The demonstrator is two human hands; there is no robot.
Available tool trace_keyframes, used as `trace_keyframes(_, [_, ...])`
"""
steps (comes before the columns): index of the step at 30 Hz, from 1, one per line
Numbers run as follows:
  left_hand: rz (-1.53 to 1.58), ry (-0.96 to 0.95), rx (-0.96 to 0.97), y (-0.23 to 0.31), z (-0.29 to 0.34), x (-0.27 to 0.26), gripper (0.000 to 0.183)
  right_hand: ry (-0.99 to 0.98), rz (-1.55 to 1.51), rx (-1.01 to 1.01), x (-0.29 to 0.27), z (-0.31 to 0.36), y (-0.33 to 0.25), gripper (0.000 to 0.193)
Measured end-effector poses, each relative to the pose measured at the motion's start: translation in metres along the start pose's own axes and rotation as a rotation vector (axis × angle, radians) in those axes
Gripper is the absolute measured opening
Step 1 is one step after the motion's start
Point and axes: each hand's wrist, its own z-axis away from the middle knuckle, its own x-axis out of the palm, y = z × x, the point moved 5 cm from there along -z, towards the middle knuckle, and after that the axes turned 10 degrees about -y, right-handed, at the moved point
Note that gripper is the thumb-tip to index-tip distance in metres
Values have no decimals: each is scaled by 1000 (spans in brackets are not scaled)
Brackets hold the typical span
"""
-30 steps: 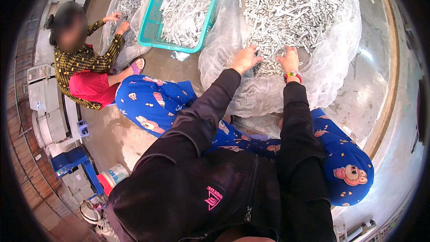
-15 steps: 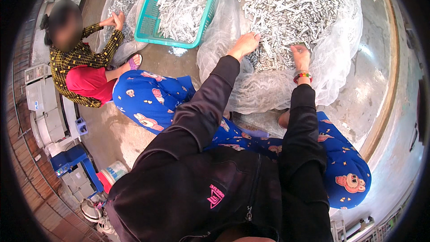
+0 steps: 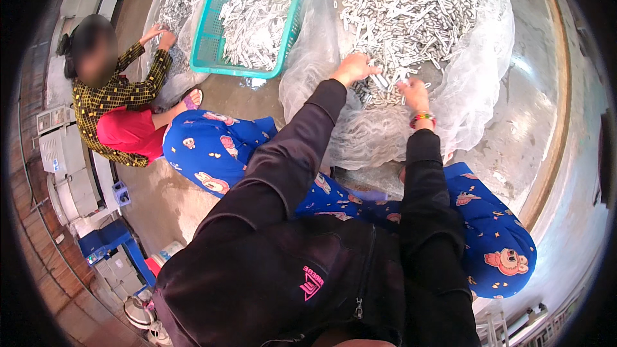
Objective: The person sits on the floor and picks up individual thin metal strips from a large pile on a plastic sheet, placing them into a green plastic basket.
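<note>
A wide pile of small, silvery, oblong metal pieces (image 3: pixel 411 13) lies on a sheer white mesh sheet (image 3: pixel 475 109) in front of me. My left hand (image 3: pixel 353 69) is at the pile's near left edge, its fingers closed on a few of the silvery pieces (image 3: pixel 380 80). A little to the right, my right hand (image 3: pixel 415 94), with a beaded bracelet at the wrist, is closed in a pinch. A pale piece shows at its fingertips. Exactly how many pieces each hand holds is too small to tell.
A teal plastic basket (image 3: pixel 199 58) holding similar silvery pieces stands to the left. Beyond it a co-worker (image 3: pixel 122 90) in a yellow-and-black checked top sits with both hands at another pile (image 3: pixel 183 0). Grey machines (image 3: pixel 67 148) line the far left.
My right hand has moved left and nearer to me, closer to my left hand. Silvery pieces now show at the left fingertips. The co-worker's hands have moved apart.
</note>
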Motion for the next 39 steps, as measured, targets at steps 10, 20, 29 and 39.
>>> trace_keyframes(10, [1548,-266,151,8,38,0,22,79,259,157,6,17,-31,51])
trace_keyframes(20, [1151,-273,189,-2,17,1,21,-169,-895,-65,-12,9,-14,13])
trace_keyframes(29, [-368,101,-28,1,17,48,33,-530,-1406,-278,-39,44,-33,17])
trace_keyframes(39, [199,34,115,20,17,-17,38,-402,-1371,-212,-16,38,-34,9])
